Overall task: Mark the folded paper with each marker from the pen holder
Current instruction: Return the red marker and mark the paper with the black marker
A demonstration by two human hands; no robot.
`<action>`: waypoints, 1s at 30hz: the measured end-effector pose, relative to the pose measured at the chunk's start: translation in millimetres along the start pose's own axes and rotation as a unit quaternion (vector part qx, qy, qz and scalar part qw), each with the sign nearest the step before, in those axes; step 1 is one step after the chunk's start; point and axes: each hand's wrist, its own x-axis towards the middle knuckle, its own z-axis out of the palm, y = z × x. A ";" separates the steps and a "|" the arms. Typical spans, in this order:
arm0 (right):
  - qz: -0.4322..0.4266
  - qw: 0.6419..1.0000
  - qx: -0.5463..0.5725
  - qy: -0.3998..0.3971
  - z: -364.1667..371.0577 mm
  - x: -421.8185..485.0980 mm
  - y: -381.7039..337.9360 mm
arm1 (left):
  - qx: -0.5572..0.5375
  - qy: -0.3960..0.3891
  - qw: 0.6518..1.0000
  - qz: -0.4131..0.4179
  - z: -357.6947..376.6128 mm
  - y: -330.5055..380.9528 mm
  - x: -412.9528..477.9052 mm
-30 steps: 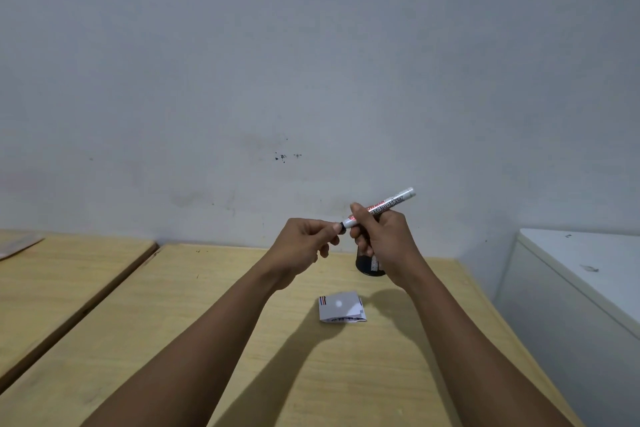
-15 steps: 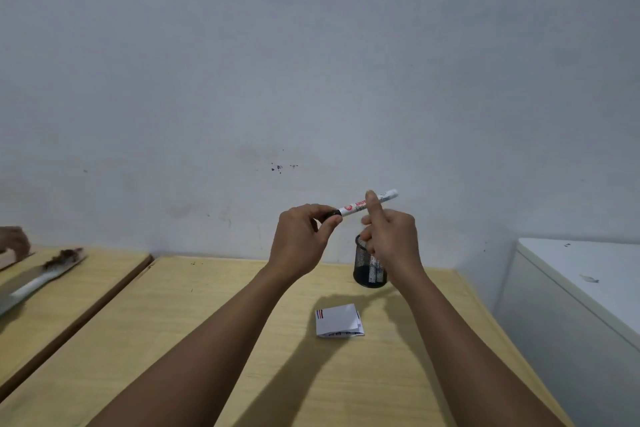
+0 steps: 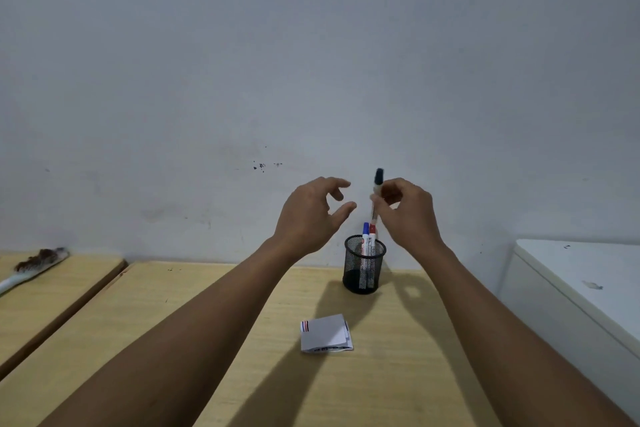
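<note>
step: returning capped marker (image 3: 377, 191), pinched upright in right hand (image 3: 408, 215), above pen holder (image 3: 364, 264) | left hand (image 3: 311, 218) spread, empty | folded paper (image 3: 325, 333) at 6 o'clock of holder | next: lower straight in beside blue and red markers

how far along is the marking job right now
Done: the folded paper already carries red and dark stripes at its top left corner. In hand: the right hand pinches a dark-capped marker upright above the pen holder, cap on; the left hand is open and empty. Left: blue and red capped markers stand in the holder; I cannot tell which have been used.
</note>
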 end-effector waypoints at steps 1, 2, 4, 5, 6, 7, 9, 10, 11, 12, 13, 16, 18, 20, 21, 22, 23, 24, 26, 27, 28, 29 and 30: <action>0.022 1.000 0.012 0.006 -0.6 3.1 4.7 | 0.028 -0.024 0.999 -0.004 8.1 -6.0 -0.3; 0.033 0.999 0.018 0.008 -0.3 5.8 10.0 | 0.055 -0.057 0.997 -0.008 17.0 -12.9 -0.9; 0.039 0.999 0.021 -0.007 2.0 9.6 21.0 | 0.096 -0.136 0.986 -0.019 35.6 -27.0 -2.4; 0.039 0.999 0.019 -0.018 4.1 11.1 26.1 | 0.108 -0.170 0.979 -0.026 44.4 -32.8 -2.5; 0.039 0.999 0.010 -0.029 7.0 12.7 32.1 | 0.117 -0.197 0.973 -0.031 52.5 -37.5 -2.2; 0.038 0.999 -0.002 -0.039 10.2 13.9 36.9 | 0.126 -0.218 0.967 -0.033 59.9 -41.5 -1.4; 0.035 0.997 -0.028 -0.062 17.2 15.5 47.6 | 0.137 -0.251 0.957 -0.041 73.6 -48.5 1.6; 0.038 0.996 -0.041 -0.074 20.8 15.6 53.3 | 0.143 -0.266 0.952 -0.046 79.7 -51.1 3.2; 0.044 0.994 -0.052 -0.087 24.6 15.7 59.0 | 0.151 -0.280 0.947 -0.051 85.7 -53.3 4.5; 0.049 0.992 -0.064 -0.099 28.7 15.6 64.8 | 0.161 -0.291 0.941 -0.056 91.2 -55.0 5.3; 0.052 0.990 -0.077 -0.110 32.4 15.1 70.1 | 0.169 -0.301 0.937 -0.061 96.1 -56.4 5.4; 0.068 0.982 -0.113 -0.133 42.5 12.8 85.3 | 0.167 -0.314 0.932 -0.070 106.7 -61.1 4.5; 0.091 0.978 -0.125 -0.139 47.7 11.0 94.4 | 0.149 -0.309 0.936 -0.077 110.5 -65.4 3.9; 0.107 0.975 -0.132 -0.146 52.1 9.2 101.5 | 0.139 -0.305 0.939 -0.081 112.3 -69.2 4.4; 0.110 0.973 -0.134 -0.150 53.8 8.8 103.3 | 0.136 -0.307 0.938 -0.083 113.1 -70.4 4.7; 0.111 0.973 -0.137 -0.152 55.9 8.6 104.5 | 0.133 -0.310 0.938 -0.084 113.7 -71.5 4.7; 0.110 0.971 -0.143 -0.155 57.4 8.4 105.0 | 0.132 -0.313 0.937 -0.085 114.0 -71.9 4.9; 0.109 0.970 -0.148 -0.156 59.3 8.3 106.1 | 0.131 -0.315 0.936 -0.084 114.8 -72.4 4.9; 0.109 0.969 -0.155 -0.158 61.8 8.4 107.9 | 0.129 -0.321 0.934 -0.085 116.8 -73.1 4.4; 0.110 0.968 -0.156 -0.160 62.0 8.4 108.0 | 0.126 -0.324 0.934 -0.086 117.5 -73.4 4.2; 0.109 0.969 -0.154 -0.160 62.5 8.5 108.7 | 0.124 -0.326 0.933 -0.087 117.9 -73.4 4.1; 0.111 0.969 -0.150 -0.161 62.9 8.6 108.1 | 0.122 -0.328 0.932 -0.090 118.3 -73.5 4.2; 0.109 0.970 -0.146 -0.161 63.6 8.7 108.2 | 0.118 -0.328 0.933 -0.090 119.4 -74.3 4.5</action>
